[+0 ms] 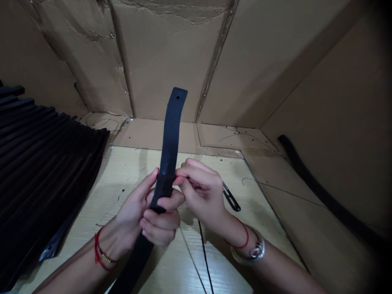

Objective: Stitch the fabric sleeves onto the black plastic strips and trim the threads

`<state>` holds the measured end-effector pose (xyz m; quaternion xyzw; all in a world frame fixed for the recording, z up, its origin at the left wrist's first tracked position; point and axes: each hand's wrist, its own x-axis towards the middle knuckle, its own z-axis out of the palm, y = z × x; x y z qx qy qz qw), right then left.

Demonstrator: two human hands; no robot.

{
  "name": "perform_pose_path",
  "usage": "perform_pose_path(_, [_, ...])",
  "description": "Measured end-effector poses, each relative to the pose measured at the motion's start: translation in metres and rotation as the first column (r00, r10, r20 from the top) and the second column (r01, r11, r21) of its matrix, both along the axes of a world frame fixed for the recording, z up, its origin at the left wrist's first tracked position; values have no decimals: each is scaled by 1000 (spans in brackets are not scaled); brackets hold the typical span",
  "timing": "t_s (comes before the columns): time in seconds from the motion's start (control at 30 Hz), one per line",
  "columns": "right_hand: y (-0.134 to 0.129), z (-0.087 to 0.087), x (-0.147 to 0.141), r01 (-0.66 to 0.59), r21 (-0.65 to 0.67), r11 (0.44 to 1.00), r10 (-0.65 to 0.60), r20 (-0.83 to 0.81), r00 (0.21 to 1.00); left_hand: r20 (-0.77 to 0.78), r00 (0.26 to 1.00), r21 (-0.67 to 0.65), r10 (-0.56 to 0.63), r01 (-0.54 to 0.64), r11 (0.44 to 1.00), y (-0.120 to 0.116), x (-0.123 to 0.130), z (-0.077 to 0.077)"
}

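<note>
A long black strip [172,134] with a small hole near its top end rises through the middle of the view. My left hand [159,216] wraps its fingers round the strip below its upper part. Pinched at the strip's right edge is my right hand [203,185]; what lies between its fingertips, if anything, is too small to make out. A black tool handle with slots [232,197] lies partly hidden behind my right hand. A black cord [204,251] and a thinner, lighter thread [191,253] run down from beneath the hands over the pale tabletop [131,175].
Many black strips [45,163] are stacked at the left. Another black strip [318,188] leans along the right side. Cardboard walls [171,53] surround the table at the back and sides. A thin loose thread [284,190] lies at the right.
</note>
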<state>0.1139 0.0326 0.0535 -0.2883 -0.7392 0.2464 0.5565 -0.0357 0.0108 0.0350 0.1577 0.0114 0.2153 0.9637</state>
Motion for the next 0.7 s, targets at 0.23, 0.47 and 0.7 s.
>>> perform_pose_path(0.23, [2,-1,-1,27,-103,994,-32,-50,998,-95,984,62,152,-146,987,1,4,1])
perform_pose_path(0.47, [8,-4,0,120,-20,993,-120,11,993,-332,777,361,534,-418,833,-1,9,1])
perform_pose_path(0.7, [7,-9,-4,126,-142,982,-137,-68,988,-241,707,505,665,-494,708,-1,12,0])
